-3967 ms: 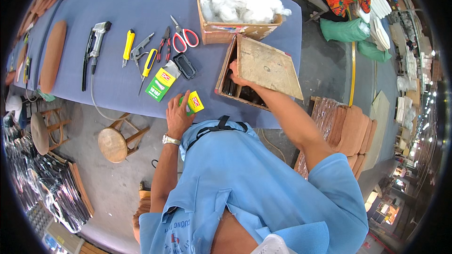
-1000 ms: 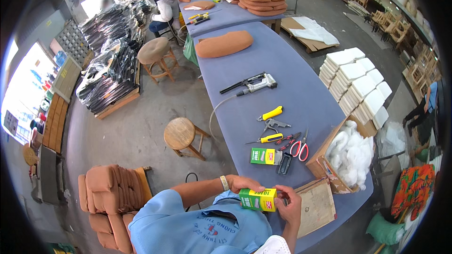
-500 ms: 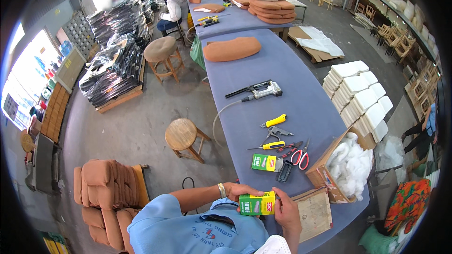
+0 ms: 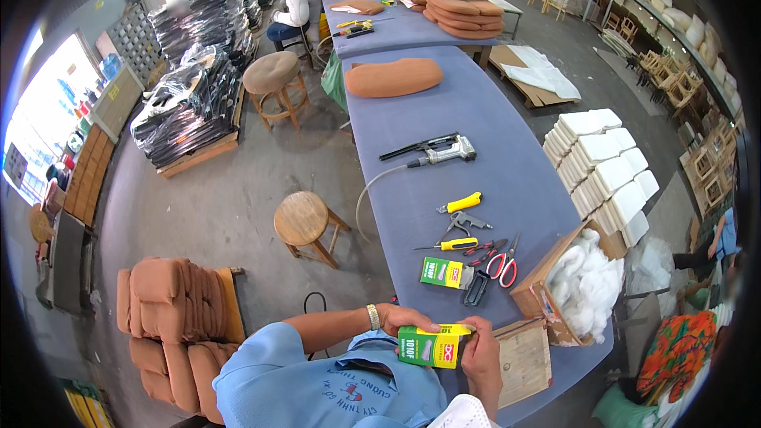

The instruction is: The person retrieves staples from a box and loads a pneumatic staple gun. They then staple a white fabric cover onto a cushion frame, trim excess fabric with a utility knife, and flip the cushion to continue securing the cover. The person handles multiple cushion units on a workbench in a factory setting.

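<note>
Brown cushions [image 4: 176, 301] sit at the lower left. At the bottom middle, the left hand [image 4: 399, 319] has its grip around a green and yellow box [image 4: 428, 347], and the right hand [image 4: 481, 358] holds its right end (two hands, one box). A wooden board [image 4: 525, 363] is lower right.

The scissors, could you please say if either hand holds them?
No, the left hand holds a green box, the right hand touches it, and the scissors lie on the table.
</note>
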A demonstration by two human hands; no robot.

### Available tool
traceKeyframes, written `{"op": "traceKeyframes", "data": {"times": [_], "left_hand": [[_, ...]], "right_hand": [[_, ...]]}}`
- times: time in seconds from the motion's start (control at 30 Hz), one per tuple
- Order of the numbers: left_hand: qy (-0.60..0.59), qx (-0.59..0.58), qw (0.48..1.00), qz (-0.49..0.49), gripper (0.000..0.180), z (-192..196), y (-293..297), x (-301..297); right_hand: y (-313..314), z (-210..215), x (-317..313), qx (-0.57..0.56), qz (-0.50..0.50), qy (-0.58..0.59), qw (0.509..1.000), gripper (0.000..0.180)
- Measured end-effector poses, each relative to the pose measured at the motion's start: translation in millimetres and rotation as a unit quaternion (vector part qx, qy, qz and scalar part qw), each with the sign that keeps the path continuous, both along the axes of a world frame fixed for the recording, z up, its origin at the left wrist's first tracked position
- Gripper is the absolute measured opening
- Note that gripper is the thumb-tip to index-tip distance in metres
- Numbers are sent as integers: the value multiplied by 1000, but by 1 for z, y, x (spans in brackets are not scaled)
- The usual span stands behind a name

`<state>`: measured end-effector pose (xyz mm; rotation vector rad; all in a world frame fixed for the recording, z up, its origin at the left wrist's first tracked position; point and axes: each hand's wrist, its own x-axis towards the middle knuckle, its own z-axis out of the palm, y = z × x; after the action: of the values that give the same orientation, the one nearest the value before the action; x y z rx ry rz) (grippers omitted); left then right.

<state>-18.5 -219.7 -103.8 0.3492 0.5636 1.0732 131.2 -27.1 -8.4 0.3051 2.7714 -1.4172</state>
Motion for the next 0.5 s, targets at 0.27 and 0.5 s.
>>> {"op": "traceKeyframes", "data": {"times": [0.27,0.5], "left_hand": [[8,4,1000,15,77,-7,0,-2],[3,-8,995,102,72,-26,-7,-3]], "right_hand": [[3,-6,-9,21,-3,208,978,22],[-1,-27,3,-189,-169,95,963,15]]}}
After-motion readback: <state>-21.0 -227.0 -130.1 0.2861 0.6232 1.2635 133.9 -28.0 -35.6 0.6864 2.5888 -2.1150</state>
